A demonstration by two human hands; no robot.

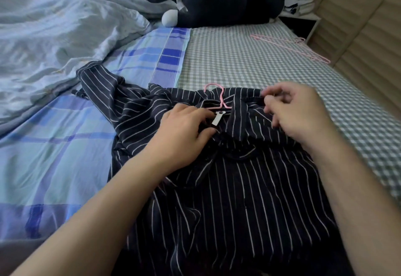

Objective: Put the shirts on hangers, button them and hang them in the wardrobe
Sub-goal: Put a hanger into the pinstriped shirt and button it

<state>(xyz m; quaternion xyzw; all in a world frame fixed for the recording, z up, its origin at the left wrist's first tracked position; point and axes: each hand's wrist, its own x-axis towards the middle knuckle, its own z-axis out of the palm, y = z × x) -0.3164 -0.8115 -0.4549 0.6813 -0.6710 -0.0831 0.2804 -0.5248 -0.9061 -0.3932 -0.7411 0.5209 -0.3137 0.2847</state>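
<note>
Dark shirt (227, 199) with thin white stripes, soft and creased, spread on the bed (249, 63), collar end farther away. Left hand (182, 132) flat by the collar, fingers relaxed beside a small white label (217, 119); right hand (297, 113) pinching the shirt's shoulder edge. Pink wire hanger (219, 93) hook poking out of the collar. Beyond, bare green checked sheet, more pink hangers (290, 46) near the right edge, rumpled pale blue duvet (54, 26) left, dark plush cat (217, 0) farthest.

Bed (238, 54) in checked sheets, striped shirt (227, 199), spare pink hangers (290, 46), plush cat (217, 0), rumpled duvet (54, 26)
</note>
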